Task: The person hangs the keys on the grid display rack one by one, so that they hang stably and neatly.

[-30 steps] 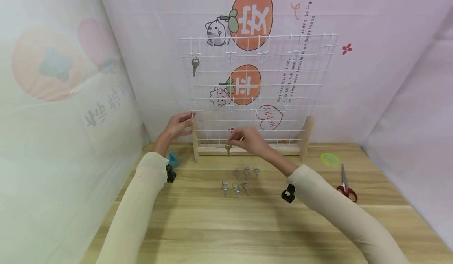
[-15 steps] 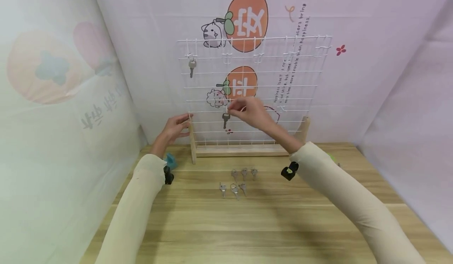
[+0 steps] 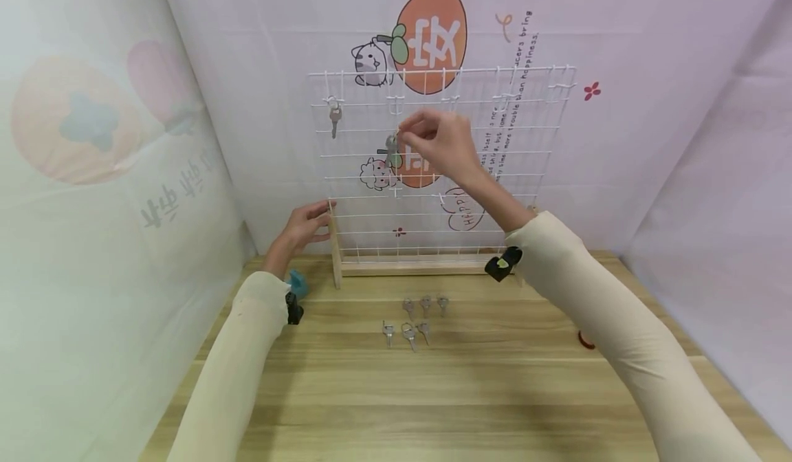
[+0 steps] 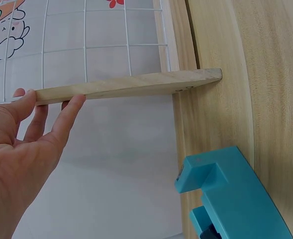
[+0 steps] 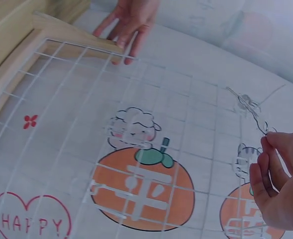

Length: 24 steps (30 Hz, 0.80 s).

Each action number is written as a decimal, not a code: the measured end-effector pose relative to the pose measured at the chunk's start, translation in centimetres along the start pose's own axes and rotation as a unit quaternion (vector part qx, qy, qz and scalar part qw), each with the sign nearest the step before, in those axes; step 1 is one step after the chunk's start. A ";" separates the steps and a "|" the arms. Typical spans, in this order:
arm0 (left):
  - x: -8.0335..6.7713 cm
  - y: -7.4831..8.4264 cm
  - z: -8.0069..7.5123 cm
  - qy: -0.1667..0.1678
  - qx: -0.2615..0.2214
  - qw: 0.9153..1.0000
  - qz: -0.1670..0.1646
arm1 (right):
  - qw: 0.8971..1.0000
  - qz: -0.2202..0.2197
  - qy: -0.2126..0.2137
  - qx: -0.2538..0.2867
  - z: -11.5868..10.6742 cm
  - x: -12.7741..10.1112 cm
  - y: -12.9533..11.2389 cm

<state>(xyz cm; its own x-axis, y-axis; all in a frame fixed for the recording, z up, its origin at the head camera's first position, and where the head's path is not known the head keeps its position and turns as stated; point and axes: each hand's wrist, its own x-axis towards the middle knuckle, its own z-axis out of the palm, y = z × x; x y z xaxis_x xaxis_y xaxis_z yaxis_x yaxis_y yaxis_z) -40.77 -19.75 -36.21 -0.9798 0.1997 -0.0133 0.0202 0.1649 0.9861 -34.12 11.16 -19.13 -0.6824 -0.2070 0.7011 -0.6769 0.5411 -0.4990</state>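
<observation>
My right hand (image 3: pixel 445 142) pinches a small metal key (image 3: pixel 391 147) between thumb and fingertips, in front of the white wire grid rack (image 3: pixel 365 152). The key hangs below the fingertips, a little under a white hook (image 3: pixel 394 101) in the upper row. Another key (image 3: pixel 335 119) hangs from the leftmost hook. In the right wrist view the held key (image 5: pixel 255 118) appears edge-on. My left hand (image 4: pixel 27 149) holds the top end of the rack's wooden side post (image 4: pixel 131 84) with thumb and fingers.
Several keys (image 3: pixel 409 337) lie in two rows on the wooden table (image 3: pixel 396 400). A turquoise object (image 4: pixel 241 194) rests left of the rack. The right sleeve covers most of the scissors, leaving a red handle (image 3: pixel 586 340) visible. More white hooks (image 3: pixel 504 97) sit along the grid.
My right hand has risen with the key from the rack's base to just below the upper hooks. My left hand has stayed on the side post.
</observation>
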 end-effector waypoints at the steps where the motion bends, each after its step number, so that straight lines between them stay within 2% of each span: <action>1: 0.0 0.0 0.0 0.000 -0.001 1.000 -0.001 | 1.000 0.004 0.010 0.002 -0.2 0.4 -0.2; 5: -0.1 -0.1 -0.1 0.000 -0.003 1.000 -0.001 | 0.999 0.016 0.043 0.005 -0.6 1.6 -0.9; 10: -0.2 -0.3 0.0 0.002 0.000 1.000 0.005 | 0.998 0.029 0.063 -0.008 -0.6 2.9 -1.4; 18: -0.3 -0.3 -0.1 0.001 0.005 1.000 0.013 | 0.996 0.056 0.063 -0.026 -0.3 4.1 -1.8; 24: -0.2 -0.2 -0.1 0.001 0.004 1.000 0.011 | 0.996 0.065 0.059 -0.035 -0.4 4.2 -1.5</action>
<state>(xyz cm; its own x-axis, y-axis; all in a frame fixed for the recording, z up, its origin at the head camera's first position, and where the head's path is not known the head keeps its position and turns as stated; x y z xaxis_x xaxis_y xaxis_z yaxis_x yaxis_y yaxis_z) -40.54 -19.91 -36.34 -0.9795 0.2010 0.0096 0.0440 0.1676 0.9849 -35.85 9.79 -15.18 -0.7223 -0.0363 0.6907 -0.5618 0.6132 -0.5553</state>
